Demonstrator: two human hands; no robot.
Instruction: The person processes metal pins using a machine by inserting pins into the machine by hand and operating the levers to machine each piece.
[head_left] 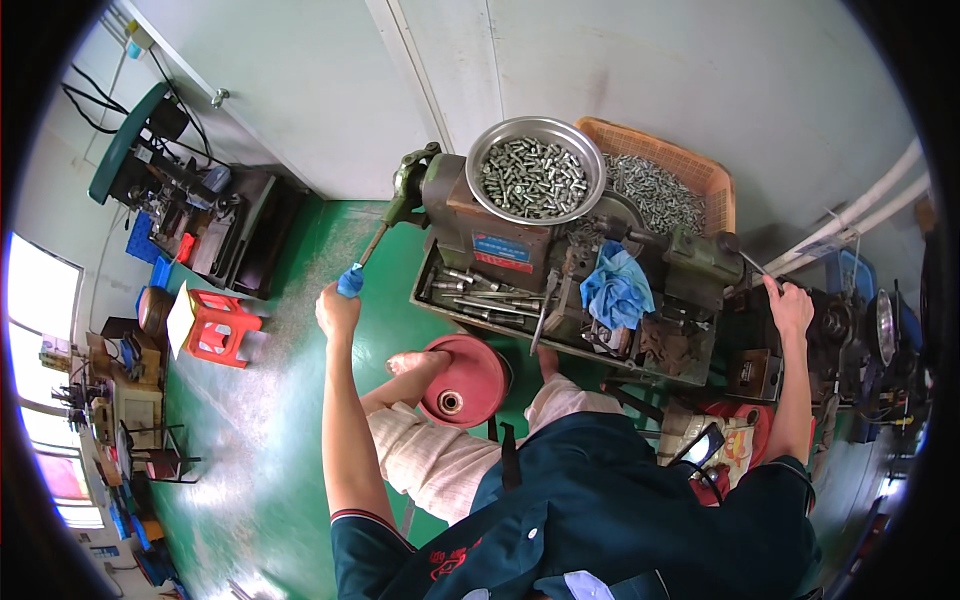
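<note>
A small green-grey lathe-like bench machine [450, 205] stands in front of me. My left hand [338, 312] is closed around the lower end of its left lever [374, 244], just below a blue wrapping [351, 280]. At the machine's right end, my right hand [790, 306] is wrapped round a thin metal handle [754, 264]. A steel bowl [480, 150] full of small metal parts [535, 178] rests on top of the machine's left part. A crumpled blue cloth [617, 286] lies over the middle and hides what is under it.
Behind the machine, an orange basket [722, 180] holds more metal parts. Rod-shaped tools [490, 300] lie in the front tray. A red round container [480, 372] stands by my legs. To the left are a red stool [222, 328] and another machine [185, 190]; pipes [860, 225] run at right.
</note>
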